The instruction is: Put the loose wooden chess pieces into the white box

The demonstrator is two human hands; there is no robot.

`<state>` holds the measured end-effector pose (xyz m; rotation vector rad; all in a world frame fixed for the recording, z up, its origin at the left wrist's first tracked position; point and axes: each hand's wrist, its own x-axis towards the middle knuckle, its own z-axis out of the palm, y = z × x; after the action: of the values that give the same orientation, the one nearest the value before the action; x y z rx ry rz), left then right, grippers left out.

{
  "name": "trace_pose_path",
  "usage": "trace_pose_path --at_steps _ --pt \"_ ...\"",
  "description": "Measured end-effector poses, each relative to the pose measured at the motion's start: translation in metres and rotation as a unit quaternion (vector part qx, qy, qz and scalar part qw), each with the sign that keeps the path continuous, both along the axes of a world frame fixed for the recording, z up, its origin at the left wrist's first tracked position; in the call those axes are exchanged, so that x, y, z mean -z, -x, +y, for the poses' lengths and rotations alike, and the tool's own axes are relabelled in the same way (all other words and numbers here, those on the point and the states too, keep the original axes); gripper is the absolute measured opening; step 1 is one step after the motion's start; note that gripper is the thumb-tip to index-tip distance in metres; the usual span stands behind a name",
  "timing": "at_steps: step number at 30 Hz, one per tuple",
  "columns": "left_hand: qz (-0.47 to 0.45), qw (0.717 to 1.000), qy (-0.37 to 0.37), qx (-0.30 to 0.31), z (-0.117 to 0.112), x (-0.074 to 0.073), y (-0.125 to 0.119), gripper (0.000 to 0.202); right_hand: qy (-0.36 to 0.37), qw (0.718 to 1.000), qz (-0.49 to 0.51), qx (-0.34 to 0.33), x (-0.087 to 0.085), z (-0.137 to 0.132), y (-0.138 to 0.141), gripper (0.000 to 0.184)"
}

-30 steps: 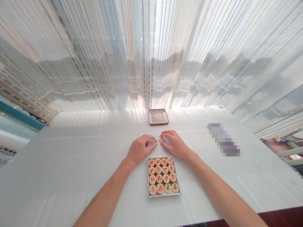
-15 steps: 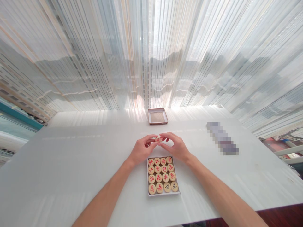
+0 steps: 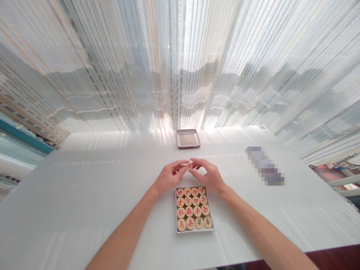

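Note:
Between the fingertips of both hands is a round Chinese chess piece [image 3: 189, 165], pale wood with a red character facing me. My left hand [image 3: 169, 175] pinches it from the left, and my right hand [image 3: 209, 173] grips its right side with thumb and fingers. Just below the hands, a shallow open box [image 3: 177, 210] lies on the white table. Rows of chess pieces [image 3: 189, 211] fill its top layer, most with red characters; two pieces [image 3: 199, 222] in the nearest row bear black ones.
The box lid [image 3: 188, 139] lies open side up beyond my hands. A pixelated oblong item [image 3: 264, 165] rests on the table [image 3: 98, 195] to the right. A striped sheer curtain [image 3: 180, 67] hangs along the far edge. A white rail [image 3: 345, 180] stands past the right edge.
The held chess piece has turned slightly so its red face shows more fully. Both hands stay in nearly the same place; the whole view has shifted a little.

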<state>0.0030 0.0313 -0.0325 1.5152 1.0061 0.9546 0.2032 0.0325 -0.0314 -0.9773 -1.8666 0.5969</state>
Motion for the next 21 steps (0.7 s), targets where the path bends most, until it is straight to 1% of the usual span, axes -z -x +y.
trace_pose_path --at_steps 5,9,14,21 --pt "-0.01 1.0 -0.008 -0.009 0.0009 0.0014 -0.0011 0.042 -0.023 1.0 0.003 -0.012 -0.0008 -0.0001 0.001 0.028" --pt "-0.009 1.0 -0.002 -0.01 0.0008 0.0016 -0.0013 0.041 -0.03 0.999 0.004 -0.011 -0.001 -0.0001 0.0015 0.03" --pt "-0.005 1.0 0.002 -0.023 0.0003 0.0014 -0.0015 0.037 -0.031 0.999 0.002 -0.01 -0.0009 -0.0005 0.0022 0.026" --pt "-0.006 1.0 -0.003 -0.018 -0.0003 0.0006 -0.0016 0.036 -0.026 1.0 0.002 -0.016 -0.0032 -0.0018 0.002 0.027"
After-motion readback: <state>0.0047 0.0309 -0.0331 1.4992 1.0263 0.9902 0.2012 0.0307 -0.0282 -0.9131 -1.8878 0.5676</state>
